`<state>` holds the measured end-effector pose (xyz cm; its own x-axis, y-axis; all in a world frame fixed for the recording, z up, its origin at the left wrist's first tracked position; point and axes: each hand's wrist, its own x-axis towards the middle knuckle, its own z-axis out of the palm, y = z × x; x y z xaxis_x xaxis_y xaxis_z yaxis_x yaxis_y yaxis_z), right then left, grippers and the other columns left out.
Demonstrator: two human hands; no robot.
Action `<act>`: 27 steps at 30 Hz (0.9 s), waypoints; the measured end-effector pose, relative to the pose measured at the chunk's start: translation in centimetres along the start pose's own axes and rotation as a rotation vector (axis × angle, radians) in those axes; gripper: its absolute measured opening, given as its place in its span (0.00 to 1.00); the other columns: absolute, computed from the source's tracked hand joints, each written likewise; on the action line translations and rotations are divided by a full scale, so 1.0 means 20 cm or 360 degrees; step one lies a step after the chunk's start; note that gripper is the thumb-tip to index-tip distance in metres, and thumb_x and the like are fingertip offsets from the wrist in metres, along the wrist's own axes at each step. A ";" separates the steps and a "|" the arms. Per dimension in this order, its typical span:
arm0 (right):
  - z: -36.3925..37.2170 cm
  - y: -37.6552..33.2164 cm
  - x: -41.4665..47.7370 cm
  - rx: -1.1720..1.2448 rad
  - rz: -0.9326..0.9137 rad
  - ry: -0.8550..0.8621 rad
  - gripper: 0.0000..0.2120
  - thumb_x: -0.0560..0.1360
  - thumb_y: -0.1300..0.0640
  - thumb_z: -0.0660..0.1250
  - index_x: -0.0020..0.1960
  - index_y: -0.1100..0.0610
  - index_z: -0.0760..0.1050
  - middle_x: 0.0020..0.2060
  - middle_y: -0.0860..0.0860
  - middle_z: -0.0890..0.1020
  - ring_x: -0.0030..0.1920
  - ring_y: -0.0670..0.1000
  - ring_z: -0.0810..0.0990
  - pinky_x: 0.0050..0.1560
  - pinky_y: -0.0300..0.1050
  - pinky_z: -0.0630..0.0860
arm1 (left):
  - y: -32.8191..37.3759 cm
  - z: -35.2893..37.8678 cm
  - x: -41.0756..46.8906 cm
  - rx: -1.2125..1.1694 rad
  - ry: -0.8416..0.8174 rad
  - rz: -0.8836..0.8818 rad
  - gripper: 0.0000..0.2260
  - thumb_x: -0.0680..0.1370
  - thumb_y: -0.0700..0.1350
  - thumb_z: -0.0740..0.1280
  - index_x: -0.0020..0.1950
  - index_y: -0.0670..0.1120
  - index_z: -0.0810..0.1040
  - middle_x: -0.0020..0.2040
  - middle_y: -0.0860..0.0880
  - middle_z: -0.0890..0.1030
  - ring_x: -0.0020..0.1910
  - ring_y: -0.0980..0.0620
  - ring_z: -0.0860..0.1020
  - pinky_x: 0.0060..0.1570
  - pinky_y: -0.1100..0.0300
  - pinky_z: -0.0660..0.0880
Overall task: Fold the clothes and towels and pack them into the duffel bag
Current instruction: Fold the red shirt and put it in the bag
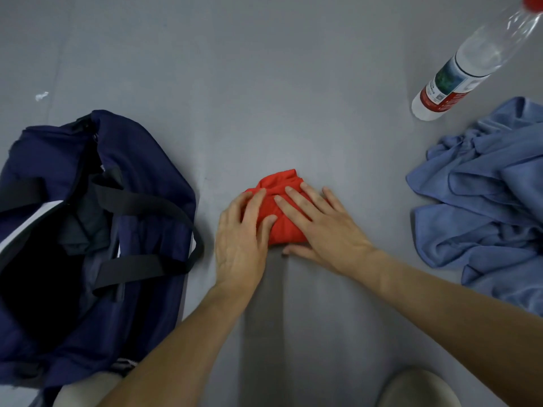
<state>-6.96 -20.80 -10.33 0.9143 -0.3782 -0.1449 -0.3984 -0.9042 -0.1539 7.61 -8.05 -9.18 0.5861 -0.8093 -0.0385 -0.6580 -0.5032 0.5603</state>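
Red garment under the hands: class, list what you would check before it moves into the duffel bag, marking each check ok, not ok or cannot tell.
1. Red garment folded compact: ok.
2. Left hand and right hand both flat on it: ok.
3. Duffel bag mouth open: ok.
4. Black strap out of the way: not ok, it loops over the bag's side facing the hands.
5. Room left inside the bag: cannot tell, interior dark.
6. Blue towel folded: not ok, crumpled near the bottle.
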 end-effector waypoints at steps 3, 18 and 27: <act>-0.04 -0.02 0.10 -0.0038 0.0051 -0.0005 0.49 0.67 0.33 0.71 0.80 0.55 0.58 0.76 0.56 0.66 0.76 0.61 0.63 0.73 0.64 0.64 | -0.03 0.00 0.00 0.0084 -0.0193 0.0118 0.23 0.85 0.59 0.48 0.80 0.57 0.58 0.80 0.52 0.60 0.74 0.50 0.64 0.72 0.53 0.64; -0.56 -0.45 0.26 0.2243 0.0901 -0.0276 0.13 0.73 0.48 0.75 0.52 0.56 0.82 0.42 0.51 0.87 0.43 0.50 0.86 0.50 0.47 0.83 | 0.12 -0.70 0.09 -0.1348 -0.0493 -0.0967 0.23 0.70 0.67 0.67 0.61 0.57 0.81 0.57 0.53 0.85 0.58 0.53 0.82 0.63 0.48 0.77; -1.13 -0.82 0.58 0.2695 0.0494 -0.0391 0.13 0.79 0.50 0.65 0.60 0.52 0.80 0.52 0.48 0.86 0.49 0.46 0.84 0.45 0.42 0.78 | 0.07 -1.40 0.10 -0.1654 -0.0295 -0.0702 0.18 0.79 0.50 0.70 0.69 0.55 0.74 0.61 0.48 0.83 0.58 0.47 0.83 0.53 0.46 0.82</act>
<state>11.88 -14.96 12.62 0.8281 -0.3014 -0.4727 -0.3179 0.4420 -0.8388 21.02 -1.89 14.72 0.5335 -0.7001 -0.4746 0.3473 -0.3303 0.8776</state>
